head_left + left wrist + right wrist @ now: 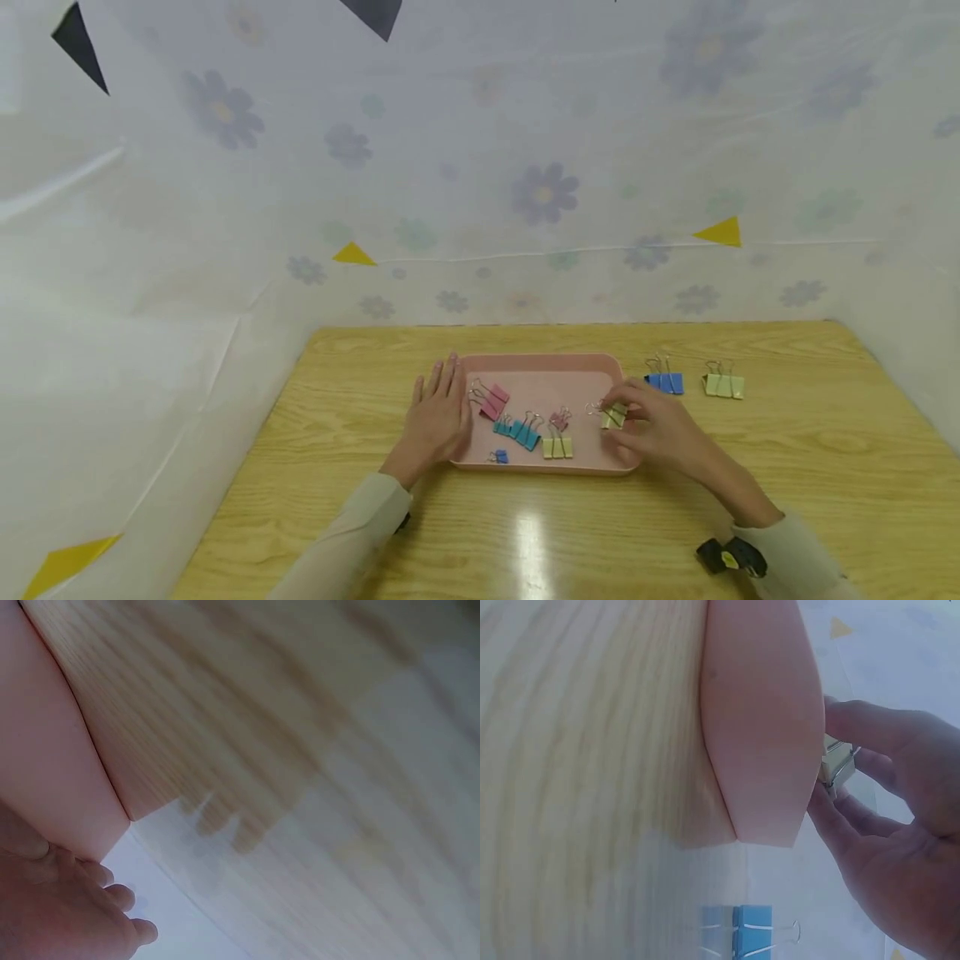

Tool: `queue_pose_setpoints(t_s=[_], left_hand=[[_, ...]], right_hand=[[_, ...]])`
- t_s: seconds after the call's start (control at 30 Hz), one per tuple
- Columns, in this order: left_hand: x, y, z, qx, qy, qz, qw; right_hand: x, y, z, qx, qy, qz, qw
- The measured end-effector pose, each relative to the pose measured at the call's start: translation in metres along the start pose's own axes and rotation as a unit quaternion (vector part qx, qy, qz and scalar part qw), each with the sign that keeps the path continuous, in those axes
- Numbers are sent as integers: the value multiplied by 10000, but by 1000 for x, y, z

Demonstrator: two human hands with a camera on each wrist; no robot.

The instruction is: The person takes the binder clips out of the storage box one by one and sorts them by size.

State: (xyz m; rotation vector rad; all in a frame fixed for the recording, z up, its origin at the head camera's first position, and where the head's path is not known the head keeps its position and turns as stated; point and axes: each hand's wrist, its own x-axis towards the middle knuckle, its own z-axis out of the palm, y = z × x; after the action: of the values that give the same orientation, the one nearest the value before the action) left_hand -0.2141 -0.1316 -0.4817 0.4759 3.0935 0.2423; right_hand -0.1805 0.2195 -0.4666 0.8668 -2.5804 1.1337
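A pink tray (558, 470) lies on the table with several binder clips inside. My left hand (437, 414) rests along its left side, fingers straight; the left wrist view shows the hand (64, 907) against the tray wall (56, 742). At the tray's right end, my right hand (660, 423) pinches a pale yellow binder clip (613, 416) between thumb and fingers. From the right wrist, this clip (838, 761) appears just beyond the tray rim. Left of it in the tray are another yellow clip (557, 448) and a small pink clip (559, 419).
Further left in the tray sit a larger pink clip (495, 402), teal clips (526, 435) and a small blue clip (501, 457). Outside, right of the tray, a blue clip (665, 383) and a yellow clip (724, 385) stand on the wooden table (817, 450). A flowered sheet (480, 192) hangs behind.
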Motion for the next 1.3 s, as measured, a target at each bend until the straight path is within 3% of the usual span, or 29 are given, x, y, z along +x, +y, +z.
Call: queue_pose_setpoints(t_s=[0.4,0.67,0.9,1.13,1.3], left_hand=[[0,0,4,7,54,18,10000],[2,-1,3,62,76,-25,9999],[2,0,1,-47,85,-28,9999],[2,0,0,-120,80,-4,9999],[2,0,0,-62,46,-44,10000]], right_hand=[[-16,4,-17,802,499,903,9914],[-23,5,-25,838,353,1048,9903],[-31,12,-31,1175,27,1072,9873],[-39,21,-40,750,233,872,9931],[-44,25,-45,819,258,869,9925]])
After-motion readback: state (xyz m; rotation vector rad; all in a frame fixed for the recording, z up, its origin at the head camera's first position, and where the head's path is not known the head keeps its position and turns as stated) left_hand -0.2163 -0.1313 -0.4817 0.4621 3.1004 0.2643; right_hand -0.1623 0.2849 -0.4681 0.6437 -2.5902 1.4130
